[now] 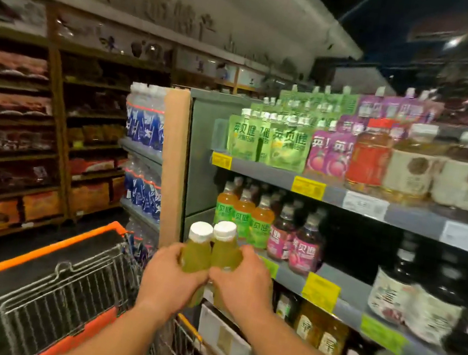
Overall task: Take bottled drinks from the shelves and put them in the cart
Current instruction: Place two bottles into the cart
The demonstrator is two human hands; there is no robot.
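A: Nearest first. The left hand [170, 275] has its fingers curled round one green bottle [196, 253], and the right hand [239, 283] grips a second bottle [225, 251] the same way. Both bottles are upright, white caps up, touching side by side.

B: And the two hands meet at the knuckles. That is my first worry. If the bottles knock or one hand has to shift, the other grip could get nudged.

A: The grips sit low on the bodies, so the tops are free to tip. A smooth, wet bottle might slide through.

B: Where do they stand relative to the cart [53, 286]?

A: In the air, just in front of the shelf [341, 288], above the cart's right edge. The basket lies down and to the left.

B: Then the swing leftward matters. Lowering two at once over the wire rim could clip a base on the wire, and a drop from height could dent a bottle or crack a cap.

A: Letting go of both together is another risk; they may roll against each other on the wire floor.

B: Further back, the row of orange and pink bottles [262, 222] stands at the shelf's front edge, near the right hand.

A: Yes, a careless elbow or wrist pulling away might catch one and topple it off.
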